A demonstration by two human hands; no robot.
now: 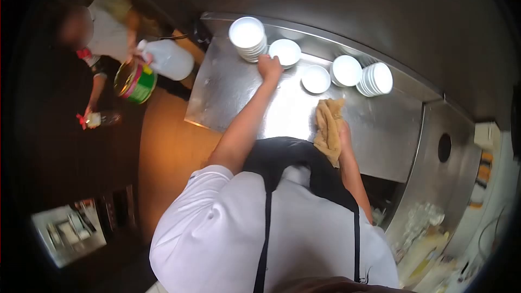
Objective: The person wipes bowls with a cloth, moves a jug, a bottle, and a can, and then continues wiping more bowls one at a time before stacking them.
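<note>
My left hand point(270, 67) reaches forward over the steel counter, its fingers closed at the near left rim of a white bowl point(286, 54). Just left of that bowl stands a tall stack of white bowls point(248, 35). My right hand point(344, 137) grips a tan cloth point(329, 125) that hangs in folds near the counter's front. A single small white bowl point(316, 79) sits ahead of the cloth. Beyond it are another white bowl point(346, 70) and a tilted stack of bowls point(375, 80).
The steel counter point(217, 100) has a raised back edge. To the right is a sink point(434, 146) with clear glassware point(420, 222) near it. At the far left another person point(111, 27) stands by a white plastic jug point(168, 59) and a green-labelled can point(140, 82).
</note>
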